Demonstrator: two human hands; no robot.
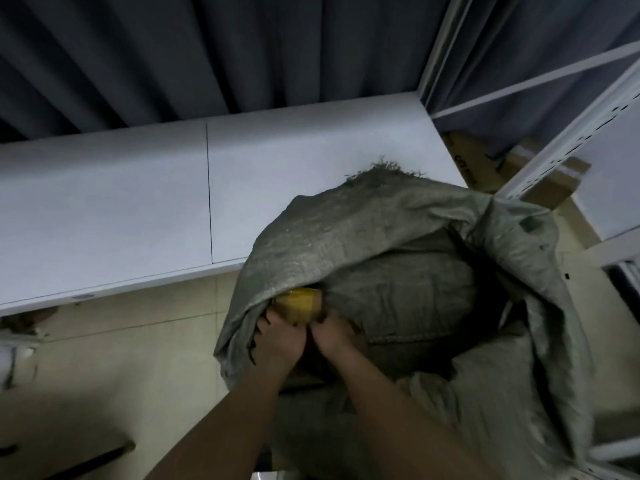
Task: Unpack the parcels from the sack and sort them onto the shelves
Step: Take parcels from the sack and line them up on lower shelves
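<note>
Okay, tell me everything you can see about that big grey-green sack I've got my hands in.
The sack is a large grey-green bag of coarse woven material, crumpled and folded, with a frayed edge at the top. It leans against the white shelf board, its mouth open toward the camera. Both hands, left hand and right hand, reach into the opening, where a yellow-taped parcel shows. How each hand grips is unclear.

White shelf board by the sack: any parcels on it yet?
No. The white shelf board shows bare; the yellow-taped parcel sits at the sack mouth by both hands.

Dim, soft, motion-blurred, edge-warped.
</note>
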